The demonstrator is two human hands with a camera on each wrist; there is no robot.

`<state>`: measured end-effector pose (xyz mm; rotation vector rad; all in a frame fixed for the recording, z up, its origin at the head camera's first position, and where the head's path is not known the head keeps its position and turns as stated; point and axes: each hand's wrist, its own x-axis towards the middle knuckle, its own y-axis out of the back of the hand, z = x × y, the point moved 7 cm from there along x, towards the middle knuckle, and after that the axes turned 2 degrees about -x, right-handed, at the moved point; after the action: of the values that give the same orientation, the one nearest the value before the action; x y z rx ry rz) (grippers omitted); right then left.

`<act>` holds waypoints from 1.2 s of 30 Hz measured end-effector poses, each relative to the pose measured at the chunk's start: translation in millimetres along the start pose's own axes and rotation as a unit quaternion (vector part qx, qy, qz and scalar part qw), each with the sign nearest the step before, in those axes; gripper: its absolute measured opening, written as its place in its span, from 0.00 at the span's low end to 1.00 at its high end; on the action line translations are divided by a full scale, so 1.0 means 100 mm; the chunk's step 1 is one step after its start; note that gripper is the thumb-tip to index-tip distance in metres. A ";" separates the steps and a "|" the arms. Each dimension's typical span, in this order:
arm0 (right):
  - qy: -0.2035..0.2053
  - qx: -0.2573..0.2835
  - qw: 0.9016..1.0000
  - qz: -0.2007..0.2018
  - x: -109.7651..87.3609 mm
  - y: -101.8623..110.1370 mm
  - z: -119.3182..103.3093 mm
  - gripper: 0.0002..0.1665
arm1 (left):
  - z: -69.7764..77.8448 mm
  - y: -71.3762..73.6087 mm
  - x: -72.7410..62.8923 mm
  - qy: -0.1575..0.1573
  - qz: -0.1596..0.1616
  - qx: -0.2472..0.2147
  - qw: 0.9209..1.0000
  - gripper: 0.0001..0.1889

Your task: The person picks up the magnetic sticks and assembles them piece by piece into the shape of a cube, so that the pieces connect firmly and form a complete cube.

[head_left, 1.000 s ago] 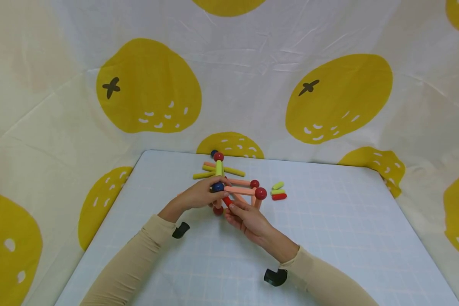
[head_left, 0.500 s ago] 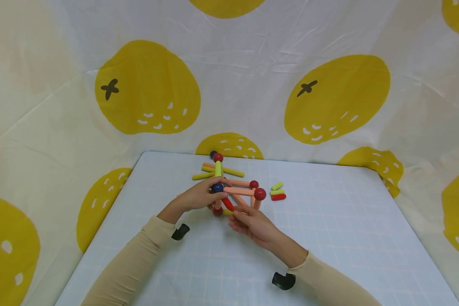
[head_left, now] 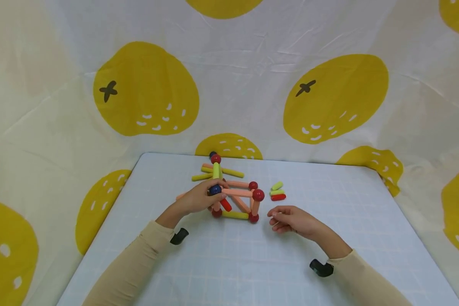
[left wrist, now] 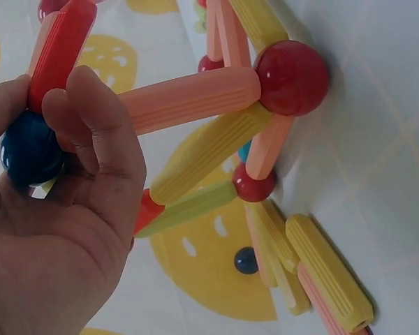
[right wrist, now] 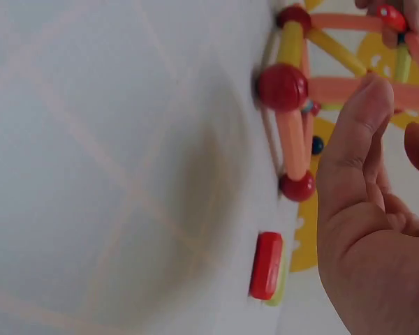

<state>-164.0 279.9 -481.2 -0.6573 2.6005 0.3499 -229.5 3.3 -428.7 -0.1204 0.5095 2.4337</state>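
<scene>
My left hand (head_left: 196, 199) grips the dark blue ball (head_left: 215, 190) at a top corner of a frame built from magnetic sticks and balls. From that ball a short red stick (head_left: 225, 205) slants down towards me, its far end free in the head view. A pink stick (head_left: 238, 193) runs across to a red ball (head_left: 258, 195); a yellow stick (head_left: 235, 215) joins two red balls along the bottom. In the left wrist view, thumb and fingers surround the blue ball (left wrist: 31, 150). Right of the frame, my right hand (head_left: 296, 222) hovers with loosely bent fingers, holding nothing.
A loose short red stick (head_left: 278, 197) and two light green sticks (head_left: 277, 192) lie right of the frame. Behind it are several yellow sticks (head_left: 233, 172) and another dark blue ball (head_left: 213, 154). A patterned cloth (head_left: 252, 85) rises at the table's back edge.
My right hand has let go of the short red stick and moved right, away from the frame. The red stick stays at the blue ball; my left hand keeps its grip.
</scene>
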 end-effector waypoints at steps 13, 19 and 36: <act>-0.016 0.050 0.996 0.071 0.88 0.45 -0.28 0.34 | -0.11 0.05 -0.14 0.027 0.020 -0.013 0.999 0.18; -0.044 0.056 0.993 0.096 1.23 0.52 -0.36 0.33 | -0.12 0.01 -0.19 0.031 0.022 -0.034 0.999 0.17; -0.063 0.000 0.994 0.088 1.82 0.40 -0.42 0.31 | -0.10 0.05 -0.26 0.035 0.037 -0.037 0.998 0.18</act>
<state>-342.9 228.4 -524.3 -0.3916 2.5430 0.4315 -212.0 -19.0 -430.7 -0.2218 0.4627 2.5294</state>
